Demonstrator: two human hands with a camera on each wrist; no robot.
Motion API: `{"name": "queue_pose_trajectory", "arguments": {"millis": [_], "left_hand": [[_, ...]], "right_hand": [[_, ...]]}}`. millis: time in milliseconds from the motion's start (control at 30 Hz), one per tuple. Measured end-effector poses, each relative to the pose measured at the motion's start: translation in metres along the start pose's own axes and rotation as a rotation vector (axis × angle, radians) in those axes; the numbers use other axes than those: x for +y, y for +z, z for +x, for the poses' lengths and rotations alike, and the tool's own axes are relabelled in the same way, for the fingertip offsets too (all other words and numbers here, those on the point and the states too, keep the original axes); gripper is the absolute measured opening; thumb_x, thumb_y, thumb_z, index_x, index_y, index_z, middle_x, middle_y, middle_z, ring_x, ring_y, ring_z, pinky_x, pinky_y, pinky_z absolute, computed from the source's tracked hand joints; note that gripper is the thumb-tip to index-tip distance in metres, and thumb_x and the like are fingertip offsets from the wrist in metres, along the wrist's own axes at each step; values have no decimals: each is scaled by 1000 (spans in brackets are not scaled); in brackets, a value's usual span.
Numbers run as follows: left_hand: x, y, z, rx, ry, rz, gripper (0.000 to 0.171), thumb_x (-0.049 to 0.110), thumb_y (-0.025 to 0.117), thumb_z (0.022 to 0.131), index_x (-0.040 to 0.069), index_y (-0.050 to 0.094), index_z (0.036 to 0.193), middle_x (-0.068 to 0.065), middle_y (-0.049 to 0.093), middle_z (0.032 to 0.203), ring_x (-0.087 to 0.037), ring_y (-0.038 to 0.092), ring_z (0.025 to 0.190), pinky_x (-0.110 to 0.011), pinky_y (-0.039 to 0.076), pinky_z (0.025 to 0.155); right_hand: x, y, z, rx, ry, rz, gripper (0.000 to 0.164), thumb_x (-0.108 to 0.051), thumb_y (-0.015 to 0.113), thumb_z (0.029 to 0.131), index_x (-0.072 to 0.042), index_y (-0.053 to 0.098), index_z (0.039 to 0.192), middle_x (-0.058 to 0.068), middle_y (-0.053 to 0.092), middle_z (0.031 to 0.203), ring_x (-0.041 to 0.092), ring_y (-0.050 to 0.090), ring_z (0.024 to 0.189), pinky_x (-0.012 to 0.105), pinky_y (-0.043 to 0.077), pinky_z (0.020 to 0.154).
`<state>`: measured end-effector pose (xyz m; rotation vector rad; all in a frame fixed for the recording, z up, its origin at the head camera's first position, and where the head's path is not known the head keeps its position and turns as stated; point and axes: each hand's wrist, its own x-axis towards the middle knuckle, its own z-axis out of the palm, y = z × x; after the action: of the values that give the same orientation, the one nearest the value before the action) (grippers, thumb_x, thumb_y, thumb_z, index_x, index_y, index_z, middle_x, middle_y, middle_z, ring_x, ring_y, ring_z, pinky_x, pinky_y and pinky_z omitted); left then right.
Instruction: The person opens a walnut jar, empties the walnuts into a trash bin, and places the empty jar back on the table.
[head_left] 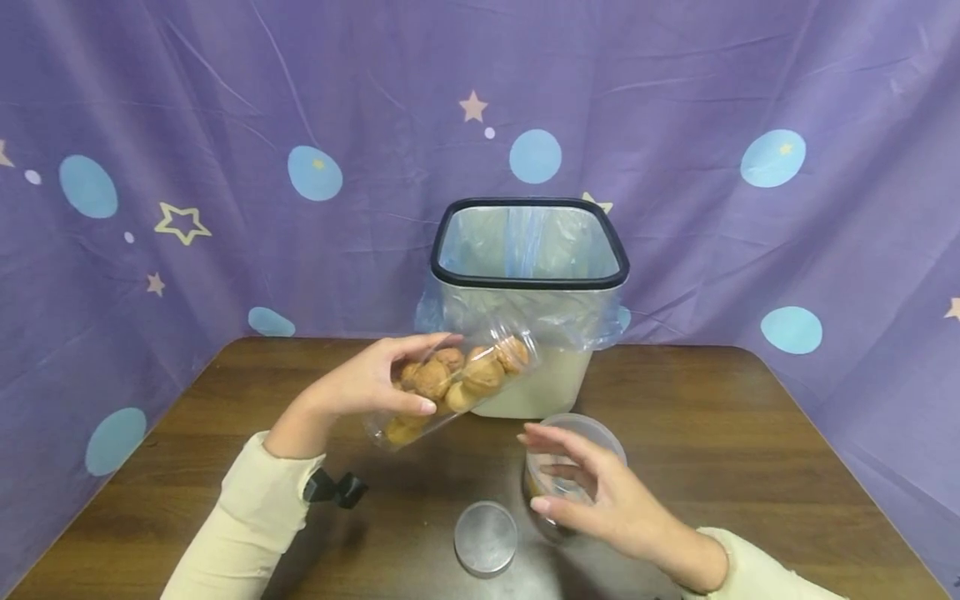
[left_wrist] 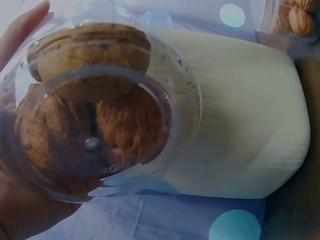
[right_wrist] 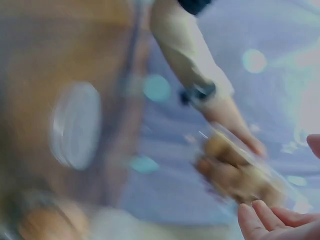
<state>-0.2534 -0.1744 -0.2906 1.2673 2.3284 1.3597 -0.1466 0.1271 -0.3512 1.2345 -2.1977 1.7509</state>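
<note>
Head view: the left hand (head_left: 367, 379), left of centre in the frame, grips a clear plastic jar (head_left: 495, 329), its thumb and fingers spread around opposite sides. The jar is tilted off the table, its lower end at the lower left and its other end at the upper right, and several whole walnuts (head_left: 483, 372) lie inside. From the left wrist view the jar's round base fills the left of the frame, with walnuts resting behind it. The right hand (head_left: 615, 504), in the lower right of the head view, is loosely open, fingers apart and slightly bent, with nothing in its hold. It overlaps a second clear jar (head_left: 588, 421) standing on the table; whether the two touch cannot be told from there. That second jar also has walnuts in it, seen at the upper right of the left wrist view. The right wrist view is blurred, but it shows the right fingertips at the lower right, in front of the held jar.

Beside the second jar, at the lower centre of the head view, a round lid (head_left: 486, 537) lies flat. Beyond the held jar, just above the frame's centre, stands a cream waste bin (head_left: 551, 379) with a black rim and a translucent bluish liner bag (head_left: 525, 242). All of these stand or lie on a brown wooden table (head_left: 697, 417). A purple curtain (head_left: 390, 158) with blue spots and stars hangs behind.
</note>
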Motion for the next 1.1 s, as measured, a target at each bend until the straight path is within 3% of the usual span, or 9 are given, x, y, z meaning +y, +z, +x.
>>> {"name": "queue_pose_trajectory", "arguments": {"millis": [167,300,467,733,833,933,1100], "left_hand": [[7,-5,-1,5,-16,46,77,10,77,75,3,39,142,-13,50,138,-9,52,115,-22,46,93],[13,-9,0,8,-9,66,77,10,77,75,4,40,142,-13,51,137,-9,52,115,-22,46,93],[25,-14,1,15,-15,115,77,13,78,75,7,41,142,-10,57,131,-12,56,111,-23,47,90],[44,-22,13,28,-27,154,77,14,80,74,11,43,142,-8,63,120,-15,59,104,-25,49,88],[49,-25,17,36,-30,175,77,14,80,73,12,43,142,-8,65,116,-15,60,101,-25,49,86],[53,-30,19,42,-35,186,77,14,79,74,13,43,142,-7,64,117,-15,59,100,-25,49,86],[60,-37,22,47,-45,201,75,14,78,75,14,43,142,-7,63,119,-15,59,100,-26,50,85]], "right_hand": [[-23,-34,11,90,-65,-44,60,13,61,80,4,43,136,9,55,130,13,53,118,27,47,95],[-30,-63,22,172,-31,-54,52,15,56,83,9,43,133,8,57,129,12,54,117,24,46,95],[-32,-96,36,316,63,-105,42,5,55,90,5,48,131,7,60,125,12,56,114,18,45,93],[-28,-140,67,514,57,-187,37,-8,59,91,-1,55,127,-9,63,116,6,55,110,12,41,92],[-23,-148,81,542,102,-222,42,-13,60,92,1,52,131,-5,61,120,5,54,113,12,41,93],[-17,-151,95,526,188,-235,49,-20,58,94,2,46,136,7,56,131,9,50,119,14,39,97],[-10,-149,114,483,308,-244,58,-29,54,95,1,38,142,17,41,144,24,39,132,30,31,110]]}}
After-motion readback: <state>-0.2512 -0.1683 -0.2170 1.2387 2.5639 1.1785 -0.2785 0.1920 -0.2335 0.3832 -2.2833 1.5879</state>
